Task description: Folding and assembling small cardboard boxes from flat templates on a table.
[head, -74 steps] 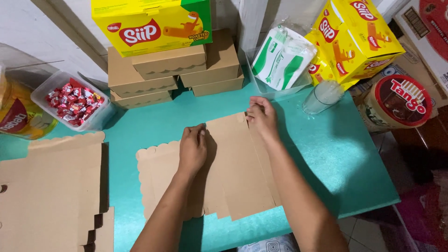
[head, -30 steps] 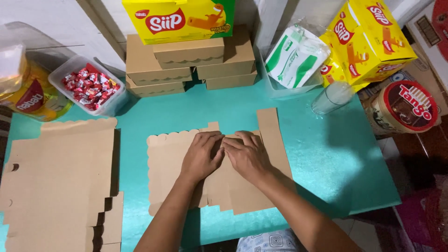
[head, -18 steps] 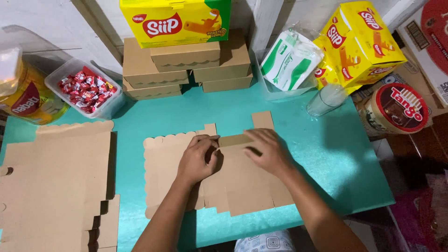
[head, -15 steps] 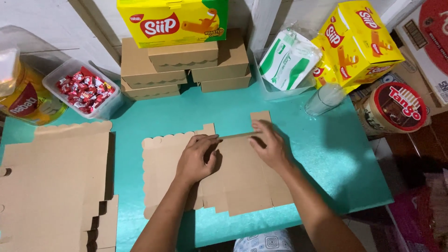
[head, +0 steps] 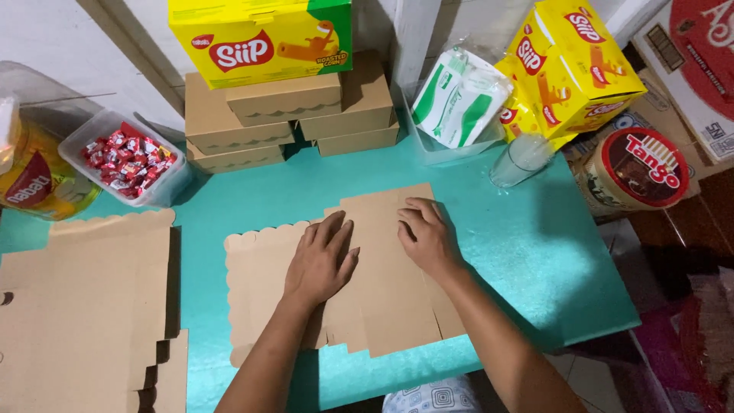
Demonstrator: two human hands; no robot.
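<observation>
In the head view, both hands lie flat on a flat brown cardboard box blank [head: 382,283], which rests on the turquoise table [head: 535,260] directly in front of the person. The left hand [head: 319,260] is open, palm down, with the fingers spread and pointing away from the person; it holds nothing and only presses on the middle of the blank. The right hand [head: 425,237] is also open and palm down, its fingers slightly bent and touching the cardboard near the far edge; it grips nothing. The two hands are near each other but do not touch.

To the left of the left hand, the blank ends in a scalloped edge, and further left lies a stack of flat cardboard blanks [head: 84,313] of the same kind. Beyond both hands, at the wall, stands a pile of folded brown boxes [head: 294,115], with a yellow snack carton [head: 260,38] on top. Far left of the hands there is a clear plastic tub of red wrapped candies [head: 126,157]. To the right, beyond the right hand, I see a green and white packet [head: 462,95], a clear plastic cup [head: 518,159], another yellow carton [head: 573,65] and a round tin with a red lid [head: 631,170].
</observation>
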